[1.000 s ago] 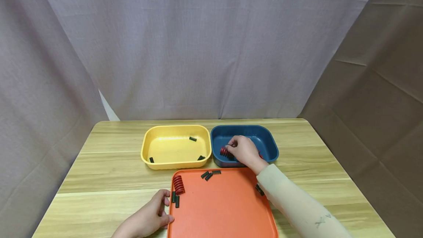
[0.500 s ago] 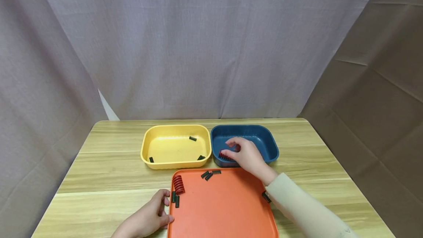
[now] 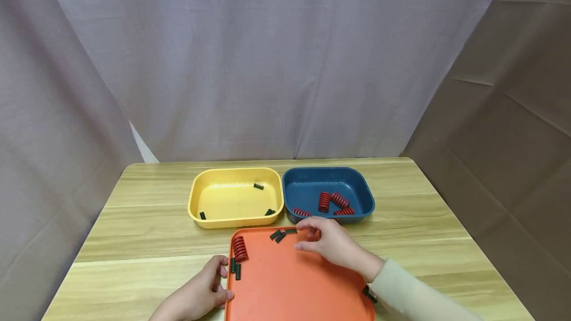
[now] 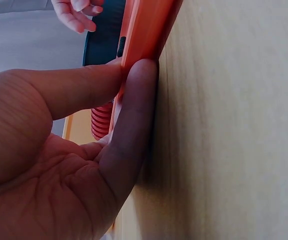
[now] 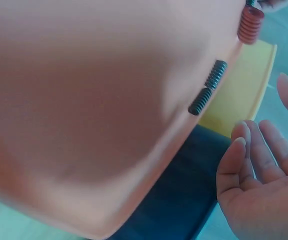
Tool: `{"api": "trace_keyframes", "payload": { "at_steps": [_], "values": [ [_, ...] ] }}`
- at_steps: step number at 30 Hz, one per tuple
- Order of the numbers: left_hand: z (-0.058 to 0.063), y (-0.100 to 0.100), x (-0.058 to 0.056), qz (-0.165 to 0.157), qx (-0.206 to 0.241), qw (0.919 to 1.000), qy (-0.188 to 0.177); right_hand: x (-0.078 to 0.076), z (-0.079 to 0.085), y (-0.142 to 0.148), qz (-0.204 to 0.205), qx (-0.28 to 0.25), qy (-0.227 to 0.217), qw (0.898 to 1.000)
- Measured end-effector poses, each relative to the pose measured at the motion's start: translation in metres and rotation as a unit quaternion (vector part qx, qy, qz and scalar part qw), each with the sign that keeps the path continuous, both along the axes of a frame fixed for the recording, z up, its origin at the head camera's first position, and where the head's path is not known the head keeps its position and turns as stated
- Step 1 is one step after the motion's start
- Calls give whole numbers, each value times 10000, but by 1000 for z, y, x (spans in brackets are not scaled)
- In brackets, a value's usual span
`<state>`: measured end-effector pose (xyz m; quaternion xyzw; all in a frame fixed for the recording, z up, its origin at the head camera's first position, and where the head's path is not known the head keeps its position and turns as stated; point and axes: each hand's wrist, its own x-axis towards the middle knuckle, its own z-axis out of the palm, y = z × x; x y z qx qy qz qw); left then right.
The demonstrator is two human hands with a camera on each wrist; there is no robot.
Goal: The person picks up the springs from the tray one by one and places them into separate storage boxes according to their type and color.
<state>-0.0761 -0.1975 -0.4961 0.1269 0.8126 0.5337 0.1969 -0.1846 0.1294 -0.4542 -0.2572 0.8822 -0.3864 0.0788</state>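
Note:
My left hand (image 3: 198,291) pinches the left rim of the orange tray (image 3: 299,289); in the left wrist view the thumb (image 4: 91,82) lies on the rim and a finger (image 4: 134,110) against its outer side. Over the tray's back part, my right hand (image 3: 336,249) hovers with its fingers spread and nothing in them. Just left of its fingertips lie several small black springs (image 3: 280,237). A thick red spring (image 3: 239,249) is at the tray's back left corner, with small dark springs (image 3: 238,271) beside it. More dark springs (image 3: 369,294) show at the right edge, partly behind the sleeve.
A blue bin (image 3: 365,192) behind the tray contains several red springs (image 3: 324,202). Beside it on the left stands a yellow bin (image 3: 192,197) with a few small black springs (image 3: 258,186). Wooden tabletop (image 3: 147,241) surrounds them, and grey curtains (image 3: 267,63) hang behind.
My right hand has released a red spring in the blue bin and drawn back toward me over the tray, uncovering the bin's red springs. The left hand stays on the rim.

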Motion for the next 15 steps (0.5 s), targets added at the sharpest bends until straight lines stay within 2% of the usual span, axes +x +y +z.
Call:
{"api": "trace_keyframes", "payload": {
  "at_steps": [7,15],
  "values": [
    [-1,0,0,-16,0,9999,110,0,-10,-1,185,349,88,9992],
    [-1,0,0,7,30,10000,77,-1,-12,-6,274,635,165,9975]
  ]
}}
